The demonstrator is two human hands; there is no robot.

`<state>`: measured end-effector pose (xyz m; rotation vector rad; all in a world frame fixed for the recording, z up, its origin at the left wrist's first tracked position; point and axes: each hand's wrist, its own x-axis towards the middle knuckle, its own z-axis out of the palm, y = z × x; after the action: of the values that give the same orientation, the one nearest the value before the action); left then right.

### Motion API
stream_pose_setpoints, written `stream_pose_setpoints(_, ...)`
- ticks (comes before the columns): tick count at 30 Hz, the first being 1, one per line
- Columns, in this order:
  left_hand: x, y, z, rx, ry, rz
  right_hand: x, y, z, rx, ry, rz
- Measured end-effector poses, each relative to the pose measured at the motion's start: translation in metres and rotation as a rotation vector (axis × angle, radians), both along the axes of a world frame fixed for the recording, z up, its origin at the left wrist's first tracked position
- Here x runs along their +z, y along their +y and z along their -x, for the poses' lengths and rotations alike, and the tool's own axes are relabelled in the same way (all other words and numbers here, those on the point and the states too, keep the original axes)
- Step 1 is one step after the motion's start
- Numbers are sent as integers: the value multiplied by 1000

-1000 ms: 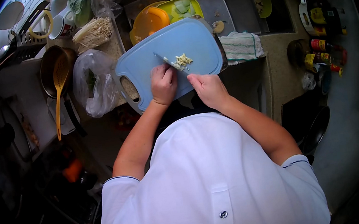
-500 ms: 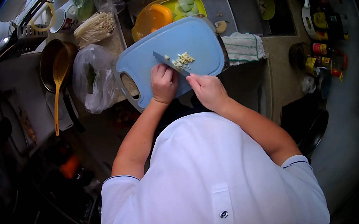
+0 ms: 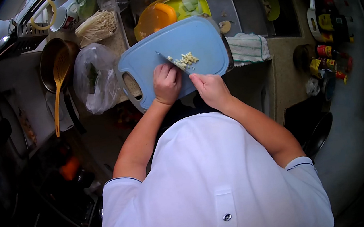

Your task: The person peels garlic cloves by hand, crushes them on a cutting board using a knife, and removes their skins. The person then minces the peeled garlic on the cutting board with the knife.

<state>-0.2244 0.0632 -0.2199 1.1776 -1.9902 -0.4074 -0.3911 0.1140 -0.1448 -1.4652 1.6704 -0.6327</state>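
Note:
My right hand is closed round the handle end of a knife, its blade slanting up and left across a light blue cutting board. Just left of the blade, my left hand rests on the board with its fingers curled under. Whatever lies beneath those fingers is hidden. A small heap of chopped pale bits, which look like garlic, lies against the right side of the blade.
Behind the board are an orange container and a green tray with pale slices. Enoki mushrooms, a plastic bag and a pan with a yellow slotted spoon stand left. A striped cloth lies right.
The knife blade has tilted a little, so less of its face shows. Both hands have shifted only slightly, and the chopped bits stay in nearly the same place.

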Motion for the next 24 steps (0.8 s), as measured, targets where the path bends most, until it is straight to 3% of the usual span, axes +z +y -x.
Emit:
stream_pose_setpoints(3, -2, 3, -2, -8, 5, -9, -2, -5, 0, 14, -30, 72)
stream_pose_setpoints(5, 0, 0, -3, -17, 3, -11, 4, -3, -2, -6, -26, -32)
stream_pose_setpoints(14, 1, 2, -7, -9, -7, -20, 0, -10, -6, -29, -8, -54)
stream_pose_setpoints(19, 4, -13, -12, 144, 63, -106, 4, -9, -7, -50, -14, -85)
stream_pose_setpoints(24, -2, -23, -9, 131, 22, -98, -1, -17, -11, -90, -34, -123)
